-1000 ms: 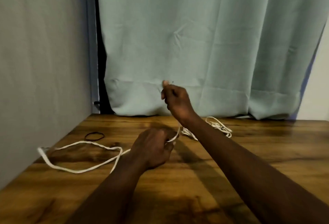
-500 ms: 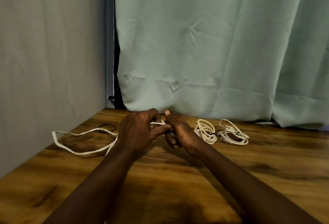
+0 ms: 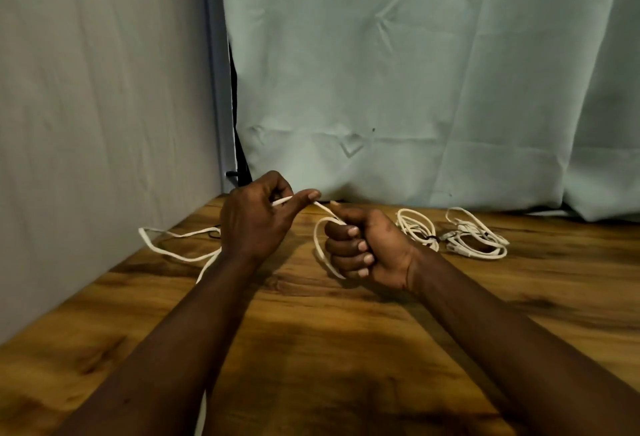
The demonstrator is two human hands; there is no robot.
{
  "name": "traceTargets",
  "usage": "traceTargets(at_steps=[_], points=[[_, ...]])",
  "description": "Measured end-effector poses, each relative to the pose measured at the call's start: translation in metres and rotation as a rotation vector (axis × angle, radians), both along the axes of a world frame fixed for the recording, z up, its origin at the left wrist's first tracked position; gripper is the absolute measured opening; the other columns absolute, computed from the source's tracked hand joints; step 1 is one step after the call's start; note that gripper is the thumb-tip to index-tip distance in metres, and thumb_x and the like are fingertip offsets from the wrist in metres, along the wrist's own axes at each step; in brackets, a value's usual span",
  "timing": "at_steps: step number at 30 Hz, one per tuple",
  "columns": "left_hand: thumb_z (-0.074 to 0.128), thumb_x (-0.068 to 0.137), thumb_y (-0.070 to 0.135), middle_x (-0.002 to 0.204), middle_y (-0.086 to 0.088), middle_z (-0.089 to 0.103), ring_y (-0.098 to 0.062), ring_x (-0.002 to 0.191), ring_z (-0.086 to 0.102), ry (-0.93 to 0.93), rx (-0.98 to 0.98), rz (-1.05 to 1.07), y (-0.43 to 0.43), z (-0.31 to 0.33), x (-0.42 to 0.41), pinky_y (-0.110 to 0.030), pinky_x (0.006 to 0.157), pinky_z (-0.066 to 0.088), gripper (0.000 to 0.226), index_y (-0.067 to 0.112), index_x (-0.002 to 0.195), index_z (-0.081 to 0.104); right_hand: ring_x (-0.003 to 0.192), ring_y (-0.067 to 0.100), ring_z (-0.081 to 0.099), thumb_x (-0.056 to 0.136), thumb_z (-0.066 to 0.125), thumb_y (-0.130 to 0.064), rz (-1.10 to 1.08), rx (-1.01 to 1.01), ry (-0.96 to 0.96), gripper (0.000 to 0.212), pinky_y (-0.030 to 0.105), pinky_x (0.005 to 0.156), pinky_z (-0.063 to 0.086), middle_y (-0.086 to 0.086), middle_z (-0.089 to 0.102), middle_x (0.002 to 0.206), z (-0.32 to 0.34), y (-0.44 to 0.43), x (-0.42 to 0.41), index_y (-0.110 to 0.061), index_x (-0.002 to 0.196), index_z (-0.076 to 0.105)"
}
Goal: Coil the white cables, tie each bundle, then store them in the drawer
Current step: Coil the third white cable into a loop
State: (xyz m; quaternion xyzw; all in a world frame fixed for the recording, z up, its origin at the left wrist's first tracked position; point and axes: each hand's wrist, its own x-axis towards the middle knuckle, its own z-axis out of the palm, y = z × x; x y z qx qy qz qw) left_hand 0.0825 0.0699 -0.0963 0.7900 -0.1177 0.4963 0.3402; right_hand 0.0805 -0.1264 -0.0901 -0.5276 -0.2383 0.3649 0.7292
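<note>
left edge: the bench (image 3: pixel 311 349) meets the grey wall (image 3: pixel 104 106) all along its left edge.
far edge: the pale green curtain (image 3: pixel 381 89) hangs down to the bench's far edge; we cannot tell whether its hem touches the wood.
far left corner: a dark slit (image 3: pixel 239 158) stands between the wall and the curtain.
near and right edges: both lie outside our view.
open room: we see bare wood between the two forearms, toward the near side, and to the right of the right forearm.
left grip (image 3: pixel 256 224): held above the bench near the far left corner, thumb and forefinger pinched on the white cable (image 3: pixel 317 238).
right grip (image 3: pixel 367 248): a fist clamped round a loop of the same cable, near the left grip but apart from it.
white cable: a short run stretches between the two grips. a loop hangs from the right grip. the slack lies in a long loop on the bench by the left edge, then passes under the left forearm toward the near side.
first bundle (image 3: pixel 415 227): coiled, with a dark tie, on the bench near the far edge, just right of the right grip.
second bundle (image 3: pixel 478 241): just beside the first, farther right.
in the way: the slack loop lies between the left grip and the wall. the two bundles lie to the right of the right grip.
</note>
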Motion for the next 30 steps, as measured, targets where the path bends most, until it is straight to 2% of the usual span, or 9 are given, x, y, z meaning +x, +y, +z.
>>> traceTargets(at_steps=[4,6,9,14,18,22,25,27,30], points=[[0.047,0.092,0.072,0.066,0.002,0.062,-0.021,0.065,0.062,0.156,0.145,0.034,-0.001,-0.012,0.005,-0.037,0.057,0.045,0.05,0.025,0.082,0.06,0.037,0.01,0.009,0.099,0.038,-0.036,-0.02,0.201,0.048,0.048,0.019,0.037,0.011,-0.008,0.025,0.041,0.002,-0.002,0.005,-0.024,0.052,0.036],[0.037,0.101,0.062,0.079,-0.005,0.068,-0.033,0.081,0.065,0.257,0.313,0.048,-0.006,-0.017,0.008,-0.041,0.063,0.045,0.04,0.028,0.098,0.059,0.035,0.011,0.01,0.1,0.034,-0.032,-0.097,0.345,0.071,0.051,0.02,0.039,0.009,-0.008,0.02,0.04,0.007,-0.011,0.01,-0.024,0.05,0.038],[0.031,0.105,0.052,0.099,-0.006,0.073,-0.036,0.097,0.066,0.371,0.444,-0.037,-0.017,-0.018,0.005,-0.042,0.073,0.048,0.032,0.039,0.127,0.05,0.029,0.011,0.017,0.101,0.032,-0.028,-0.333,0.519,0.06,0.054,0.022,0.038,0.01,-0.007,0.022,0.038,0.021,-0.038,0.017,-0.024,0.047,0.035],[0.033,0.107,0.045,0.13,-0.002,0.067,-0.031,0.111,0.065,0.284,0.8,-0.017,-0.047,-0.02,-0.003,-0.039,0.077,0.044,0.051,0.035,0.156,0.025,0.033,0.01,0.024,0.099,0.035,-0.03,-0.699,0.753,0.105,0.049,0.023,0.039,0.019,-0.007,0.026,0.042,0.034,-0.078,0.018,-0.022,0.051,0.037],[0.037,0.107,0.045,0.128,-0.001,0.063,-0.028,0.1,0.067,0.16,1.004,0.037,-0.065,-0.029,-0.006,-0.035,0.065,0.037,0.054,0.028,0.158,0.026,0.046,0.014,0.029,0.096,0.041,-0.042,-0.839,0.743,0.062,0.041,0.027,0.05,0.025,-0.003,0.032,0.054,0.031,-0.072,0.013,-0.02,0.062,0.039],[0.04,0.105,0.046,0.111,0.0,0.065,-0.023,0.09,0.065,0.065,1.041,-0.103,-0.07,-0.023,-0.014,-0.033,0.066,0.045,0.035,0.027,0.131,0.053,0.049,0.015,0.035,0.097,0.048,-0.053,-0.892,0.439,-0.183,0.043,0.03,0.055,0.027,-0.002,0.039,0.056,0.027,-0.046,0.016,-0.021,0.069,0.042],[0.051,0.097,0.044,0.102,0.003,0.069,-0.021,0.082,0.068,-0.096,0.925,-0.189,-0.061,-0.018,-0.014,-0.031,0.061,0.049,0.029,0.028,0.119,0.06,0.057,0.009,0.041,0.088,0.049,-0.075,-0.899,-0.108,-0.613,0.049,0.028,0.058,0.032,-0.007,0.047,0.065,0.014,-0.033,0.009,-0.027,0.076,0.047],[0.051,0.095,0.043,0.104,0.004,0.071,-0.021,0.086,0.07,-0.083,0.845,-0.205,-0.055,-0.015,-0.013,-0.033,0.062,0.052,0.029,0.027,0.115,0.065,0.076,0.002,0.054,0.093,0.039,-0.075,-0.81,-0.494,-0.884,0.048,0.028,0.072,0.04,-0.013,0.057,0.084,0.001,-0.029,0.003,-0.029,0.095,0.053],[0.056,0.087,0.039,0.094,0.001,0.074,-0.023,0.076,0.071,-0.153,0.77,-0.187,-0.045,-0.008,-0.013,-0.031,0.055,0.051,0.027,0.021,0.099,0.072,0.095,0.01,0.064,0.092,0.022,-0.08,-0.726,-0.66,-1.086,0.057,0.04,0.088,0.048,-0.009,0.066,0.098,-0.009,-0.024,0.0,-0.031,0.101,0.052]])
